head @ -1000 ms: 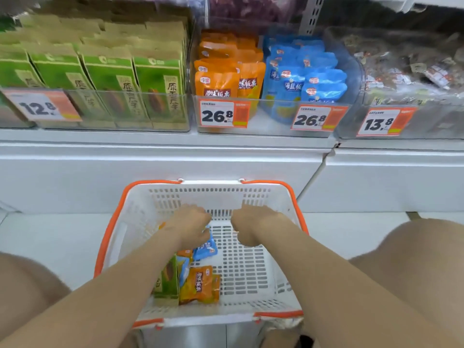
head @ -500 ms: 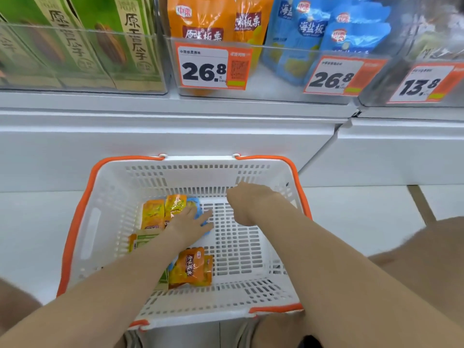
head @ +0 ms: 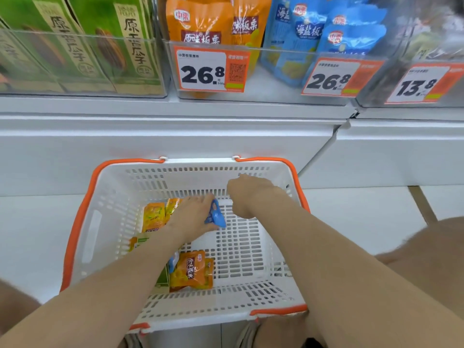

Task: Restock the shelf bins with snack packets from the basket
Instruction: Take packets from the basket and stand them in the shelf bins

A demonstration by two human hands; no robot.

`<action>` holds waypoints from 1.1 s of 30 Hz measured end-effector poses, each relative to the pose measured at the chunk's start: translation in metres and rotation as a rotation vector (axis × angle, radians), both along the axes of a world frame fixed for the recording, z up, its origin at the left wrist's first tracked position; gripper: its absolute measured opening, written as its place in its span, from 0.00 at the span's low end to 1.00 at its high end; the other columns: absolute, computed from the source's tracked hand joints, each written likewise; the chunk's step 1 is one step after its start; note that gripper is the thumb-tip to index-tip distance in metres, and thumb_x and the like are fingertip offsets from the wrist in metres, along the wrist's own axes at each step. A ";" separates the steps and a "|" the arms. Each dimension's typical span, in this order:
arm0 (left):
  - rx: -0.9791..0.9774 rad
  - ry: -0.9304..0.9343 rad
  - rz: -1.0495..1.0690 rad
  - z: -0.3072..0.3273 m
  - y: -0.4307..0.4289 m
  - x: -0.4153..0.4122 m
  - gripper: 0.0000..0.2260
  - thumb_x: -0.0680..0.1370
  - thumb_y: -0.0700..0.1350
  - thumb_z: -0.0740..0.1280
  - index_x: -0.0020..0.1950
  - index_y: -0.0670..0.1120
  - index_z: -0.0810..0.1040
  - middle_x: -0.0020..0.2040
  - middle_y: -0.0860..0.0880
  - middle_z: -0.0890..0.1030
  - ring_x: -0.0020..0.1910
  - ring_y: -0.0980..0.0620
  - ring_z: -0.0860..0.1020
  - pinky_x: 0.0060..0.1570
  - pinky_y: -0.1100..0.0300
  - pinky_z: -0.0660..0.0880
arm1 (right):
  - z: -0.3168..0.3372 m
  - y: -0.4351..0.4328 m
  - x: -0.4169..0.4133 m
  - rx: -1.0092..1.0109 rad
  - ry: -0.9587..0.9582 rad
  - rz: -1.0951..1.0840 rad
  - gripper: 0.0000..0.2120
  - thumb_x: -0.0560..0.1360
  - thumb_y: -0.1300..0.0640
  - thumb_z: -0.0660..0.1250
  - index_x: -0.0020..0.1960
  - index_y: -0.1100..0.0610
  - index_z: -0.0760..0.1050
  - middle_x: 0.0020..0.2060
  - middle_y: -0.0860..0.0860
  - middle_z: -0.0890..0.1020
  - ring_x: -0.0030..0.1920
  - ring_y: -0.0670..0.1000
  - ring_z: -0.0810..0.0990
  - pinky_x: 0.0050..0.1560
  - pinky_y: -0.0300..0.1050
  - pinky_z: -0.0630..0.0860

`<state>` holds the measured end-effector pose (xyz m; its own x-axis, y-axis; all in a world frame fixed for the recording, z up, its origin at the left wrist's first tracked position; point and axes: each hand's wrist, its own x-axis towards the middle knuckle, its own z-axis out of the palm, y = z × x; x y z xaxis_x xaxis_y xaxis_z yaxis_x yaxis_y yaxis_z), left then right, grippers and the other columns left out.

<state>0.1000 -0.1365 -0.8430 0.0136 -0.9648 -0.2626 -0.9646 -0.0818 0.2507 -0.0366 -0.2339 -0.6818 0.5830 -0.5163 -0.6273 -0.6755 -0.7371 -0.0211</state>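
Observation:
A white basket with an orange rim [head: 82,214] stands on the floor below the shelf. Inside lie an orange packet [head: 193,271], two yellow-orange packets [head: 153,217] and a green packet [head: 140,243] partly under my left forearm. My left hand [head: 193,217] is down in the basket and grips a small blue packet [head: 216,218] at its fingertips. My right hand [head: 248,194] hovers beside it near the far wall, its fingers curled, with nothing seen in it. Above, clear shelf bins hold orange packets [head: 200,21] and blue packets [head: 326,33].
Green boxes [head: 100,46] fill the left bin. Price tags reading 26.8 [head: 211,69] and 13.8 [head: 421,84] hang on the bin fronts. A white shelf base [head: 175,141] stands right behind the basket. My knees flank the basket at both sides.
My view has dropped closer to the basket. My left hand went from flat on the packets to gripping the blue packet. My right hand stayed curled near the far wall.

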 end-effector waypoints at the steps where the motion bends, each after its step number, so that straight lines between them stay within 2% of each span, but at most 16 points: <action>1: -0.021 0.214 0.134 0.009 -0.001 -0.003 0.28 0.76 0.62 0.74 0.66 0.51 0.66 0.52 0.51 0.80 0.47 0.51 0.79 0.42 0.57 0.71 | 0.004 -0.004 -0.001 -0.002 -0.011 -0.024 0.05 0.79 0.64 0.63 0.48 0.56 0.69 0.45 0.52 0.74 0.46 0.55 0.76 0.46 0.50 0.74; 3: -0.074 0.545 0.334 0.030 -0.003 -0.013 0.27 0.77 0.60 0.75 0.66 0.52 0.65 0.50 0.54 0.80 0.43 0.55 0.80 0.37 0.59 0.74 | 0.012 -0.015 -0.004 0.042 -0.045 -0.108 0.04 0.78 0.64 0.63 0.46 0.57 0.72 0.46 0.54 0.78 0.46 0.55 0.79 0.48 0.50 0.79; 4: -0.121 0.660 0.395 0.044 -0.006 -0.019 0.26 0.77 0.59 0.75 0.65 0.52 0.65 0.51 0.54 0.81 0.44 0.55 0.81 0.39 0.57 0.77 | 0.018 -0.022 -0.006 0.087 -0.073 -0.161 0.03 0.78 0.63 0.63 0.49 0.58 0.74 0.48 0.55 0.80 0.47 0.56 0.80 0.50 0.51 0.81; 5: -0.168 0.753 0.440 0.058 -0.010 -0.025 0.26 0.76 0.58 0.76 0.64 0.52 0.67 0.51 0.54 0.81 0.44 0.55 0.83 0.40 0.54 0.80 | 0.026 -0.029 -0.008 0.143 -0.110 -0.239 0.07 0.77 0.61 0.64 0.55 0.58 0.76 0.50 0.56 0.82 0.48 0.56 0.82 0.51 0.51 0.83; 7: -0.275 0.892 0.519 0.090 -0.016 -0.039 0.25 0.75 0.58 0.78 0.64 0.51 0.69 0.51 0.56 0.82 0.43 0.57 0.85 0.41 0.53 0.82 | 0.049 -0.042 -0.015 0.251 -0.203 -0.396 0.13 0.76 0.58 0.69 0.59 0.59 0.79 0.51 0.57 0.85 0.50 0.56 0.86 0.53 0.53 0.85; 10: -0.434 0.987 0.593 0.137 -0.022 -0.055 0.28 0.73 0.62 0.78 0.63 0.51 0.70 0.52 0.57 0.82 0.45 0.59 0.84 0.41 0.59 0.82 | 0.085 -0.052 -0.026 0.331 -0.341 -0.463 0.13 0.72 0.59 0.79 0.55 0.58 0.83 0.44 0.55 0.89 0.46 0.52 0.89 0.52 0.52 0.86; 12: -0.515 0.994 0.580 0.157 -0.023 -0.057 0.28 0.73 0.58 0.80 0.64 0.51 0.70 0.54 0.58 0.82 0.48 0.59 0.84 0.44 0.57 0.83 | 0.106 -0.054 -0.031 0.338 -0.399 -0.449 0.12 0.74 0.62 0.77 0.56 0.59 0.80 0.41 0.58 0.88 0.43 0.53 0.89 0.51 0.52 0.86; 14: -0.576 0.996 0.571 0.172 -0.024 -0.056 0.27 0.73 0.50 0.81 0.64 0.51 0.71 0.55 0.58 0.83 0.50 0.59 0.84 0.47 0.55 0.83 | 0.124 -0.057 -0.032 0.284 -0.446 -0.406 0.08 0.78 0.65 0.71 0.57 0.61 0.80 0.41 0.60 0.88 0.44 0.55 0.89 0.50 0.54 0.86; 16: -0.623 1.001 0.583 0.186 -0.025 -0.057 0.26 0.73 0.46 0.81 0.65 0.52 0.71 0.54 0.58 0.84 0.50 0.59 0.85 0.48 0.52 0.84 | 0.142 -0.056 -0.033 0.219 -0.501 -0.386 0.06 0.80 0.66 0.68 0.56 0.61 0.80 0.42 0.61 0.87 0.45 0.56 0.89 0.49 0.53 0.86; 20: -0.677 0.978 0.566 0.211 -0.025 -0.066 0.25 0.73 0.48 0.81 0.62 0.54 0.71 0.54 0.57 0.84 0.52 0.57 0.85 0.50 0.46 0.83 | 0.170 -0.050 -0.039 0.109 -0.519 -0.310 0.09 0.79 0.66 0.64 0.53 0.58 0.81 0.38 0.58 0.88 0.40 0.51 0.89 0.44 0.49 0.86; 25: -0.696 0.952 0.556 0.245 -0.035 -0.062 0.23 0.71 0.51 0.80 0.59 0.57 0.72 0.53 0.56 0.86 0.50 0.55 0.86 0.51 0.42 0.83 | 0.200 -0.048 -0.043 -0.063 -0.570 -0.244 0.10 0.76 0.65 0.66 0.52 0.53 0.80 0.33 0.54 0.87 0.34 0.51 0.87 0.43 0.52 0.86; 27: -0.700 0.942 0.535 0.268 -0.045 -0.056 0.22 0.70 0.54 0.79 0.59 0.57 0.72 0.53 0.54 0.86 0.50 0.52 0.86 0.52 0.41 0.83 | 0.212 -0.053 -0.046 -0.165 -0.659 -0.233 0.12 0.74 0.64 0.67 0.53 0.52 0.76 0.36 0.53 0.85 0.35 0.51 0.87 0.42 0.52 0.85; 30: -0.775 0.878 0.403 0.309 -0.060 -0.050 0.24 0.73 0.51 0.79 0.63 0.59 0.70 0.56 0.52 0.85 0.50 0.49 0.87 0.50 0.40 0.83 | 0.232 -0.065 -0.054 -0.290 -0.849 -0.244 0.11 0.74 0.59 0.72 0.53 0.50 0.74 0.39 0.49 0.80 0.46 0.54 0.83 0.47 0.50 0.81; 33: -0.931 0.750 0.335 0.343 -0.077 -0.053 0.22 0.75 0.47 0.78 0.61 0.57 0.70 0.52 0.56 0.84 0.46 0.55 0.86 0.46 0.47 0.83 | 0.243 -0.081 -0.064 -0.382 -1.147 -0.376 0.11 0.71 0.62 0.69 0.49 0.48 0.78 0.35 0.49 0.84 0.41 0.48 0.84 0.45 0.47 0.81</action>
<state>0.0472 -0.2139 -0.4996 0.4374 -0.7664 0.4705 -0.5242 0.2078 0.8259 -0.1003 -0.3151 -0.4387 0.4698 -0.8039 0.3649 -0.5791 -0.5926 -0.5599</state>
